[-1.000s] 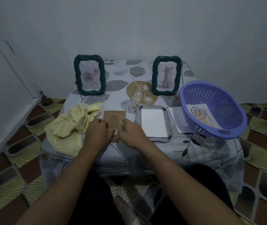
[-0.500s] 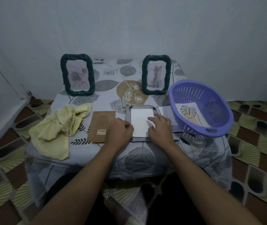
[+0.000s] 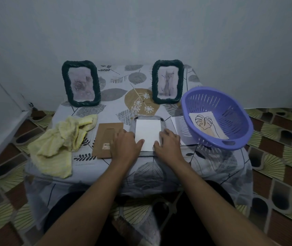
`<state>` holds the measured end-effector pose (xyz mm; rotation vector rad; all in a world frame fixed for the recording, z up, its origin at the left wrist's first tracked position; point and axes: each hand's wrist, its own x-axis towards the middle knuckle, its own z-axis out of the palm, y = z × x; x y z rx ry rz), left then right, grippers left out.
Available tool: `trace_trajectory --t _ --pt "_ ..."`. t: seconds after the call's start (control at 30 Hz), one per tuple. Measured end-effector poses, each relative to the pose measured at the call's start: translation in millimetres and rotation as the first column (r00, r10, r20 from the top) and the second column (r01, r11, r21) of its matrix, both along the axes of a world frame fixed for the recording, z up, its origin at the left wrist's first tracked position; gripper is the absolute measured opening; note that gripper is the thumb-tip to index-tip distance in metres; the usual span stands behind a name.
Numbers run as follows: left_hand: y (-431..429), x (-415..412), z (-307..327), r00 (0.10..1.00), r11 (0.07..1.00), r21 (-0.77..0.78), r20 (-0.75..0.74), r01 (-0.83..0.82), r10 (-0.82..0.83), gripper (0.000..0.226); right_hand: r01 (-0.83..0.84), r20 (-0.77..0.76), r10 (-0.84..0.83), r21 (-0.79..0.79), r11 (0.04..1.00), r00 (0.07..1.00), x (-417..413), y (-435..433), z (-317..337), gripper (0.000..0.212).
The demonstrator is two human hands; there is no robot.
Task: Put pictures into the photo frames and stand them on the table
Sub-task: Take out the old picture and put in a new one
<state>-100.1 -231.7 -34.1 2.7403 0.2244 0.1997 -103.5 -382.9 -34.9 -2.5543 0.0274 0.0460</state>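
Note:
A third photo frame (image 3: 132, 126) lies face down at the table's front middle, with a white picture sheet (image 3: 147, 131) lying blank side up in its opening. My left hand (image 3: 125, 145) rests on the sheet's lower left corner and frame edge, thumb on the paper. My right hand (image 3: 168, 144) presses the sheet's lower right side with its fingers. A brown cardboard frame back (image 3: 104, 137) lies flat just left of my left hand. Two dark green frames stand at the back: one with a rose picture (image 3: 81, 83), one with a cat picture (image 3: 167, 81).
A purple plastic basket (image 3: 230, 139) at the right holds a leaf drawing (image 3: 204, 124); another white sheet (image 3: 176, 125) lies half under it. A crumpled yellow cloth (image 3: 61, 142) sits at the front left. The small table (image 3: 116, 96) has a leaf-print cover and stands against the wall.
Both hands left the brown cardboard back and moved right onto the white sheet in the face-down frame. They now lie lower on the sheet's bottom corners.

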Motion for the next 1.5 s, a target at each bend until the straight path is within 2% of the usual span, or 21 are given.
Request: trace_trajectory --t 0.17,0.3,0.47,0.6,0.67,0.73,0.87,0.97,1.03,1.1,1.23,1.33,1.4,1.5 --pt "6.1 -1.9 -0.8 1.0 1.0 0.01 0.012 -0.013 0.013 0.041 -0.035 0.012 0.035 -0.02 0.999 0.999 0.9 5.4 -3.2 0.043" --pt "4.1 -6.0 -1.5 0.997 0.999 -0.038 0.069 -0.011 0.014 0.04 -0.039 0.016 0.04 -0.058 0.998 0.999 1.9 6.9 -4.1 0.042" --pt "1.0 -6.6 -3.2 0.99 0.993 -0.108 0.141 0.043 -0.027 0.041 -0.041 0.016 0.043 -0.074 0.996 0.999 1.6 7.3 -2.7 0.04" --pt "-2.1 -7.2 -4.3 0.964 0.987 -0.093 0.242 0.134 -0.108 0.03 -0.034 0.02 0.036 -0.072 0.997 0.999 0.5 6.4 -1.0 0.034" --pt "-3.2 -8.8 -3.5 0.956 0.974 -0.16 0.27 0.162 -0.114 0.022 -0.029 0.016 0.031 -0.082 0.996 0.999 -0.3 5.8 1.6 0.033" --pt "-4.3 -10.7 -0.8 0.955 0.941 -0.296 0.286 0.166 -0.079 0.016 -0.026 0.031 0.029 -0.095 0.995 0.999 -1.6 4.8 6.0 0.037" --pt "-6.9 -10.9 13.4 0.942 0.88 -0.436 0.333 0.187 -0.035 0.012 -0.033 0.198 0.045 -0.064 0.997 0.979 -6.4 -0.5 25.1 0.05" --pt "-13.1 -10.8 26.3 0.929 0.833 -0.504 0.368 0.229 -0.033 0.011 -0.02 0.409 0.05 -0.078 0.997 0.911 -10.3 -12.0 45.1 0.044" --pt "-17.9 -9.6 33.6 0.926 0.803 -0.546 0.376 0.24 -0.021 0.009 0.031 0.481 0.027 -0.111 0.993 0.876 -10.4 -24.8 56.8 0.041" --pt "-25.1 -7.4 39.3 0.928 0.779 -0.577 0.372 0.247 -0.018 0.008 0.104 0.461 -0.02 -0.157 0.982 0.887 -8.5 -40.8 65.9 0.042" --pt "-44.3 2.3 40.4 0.943 0.729 -0.658 0.327 0.188 0.052 0.007 0.174 0.244 -0.107 -0.272 0.946 0.964 -3.6 -73.2 77.4 0.053" --pt "-59.7 12.5 32.8 0.969 0.665 -0.74 0.225 0.1 0.104 0.005 0.123 0.091 -0.106 -0.209 0.97 0.99 -0.7 -90.1 80.8 0.053" --pt "-69.5 18.7 28.1 0.98 0.616 -0.787 0.151 0.039 0.131 0.006 0.104 0.083 -0.091 -0.157 0.982 0.992 -0.4 -94.9 81.6 0.041" --pt "-85.6 23.7 23.1 0.987 0.544 -0.839 0.076 -0.013 0.141 0.008 0.122 0.145 -0.097 -0.176 0.977 0.985 -1.2 -97.3 83.8 0.029"
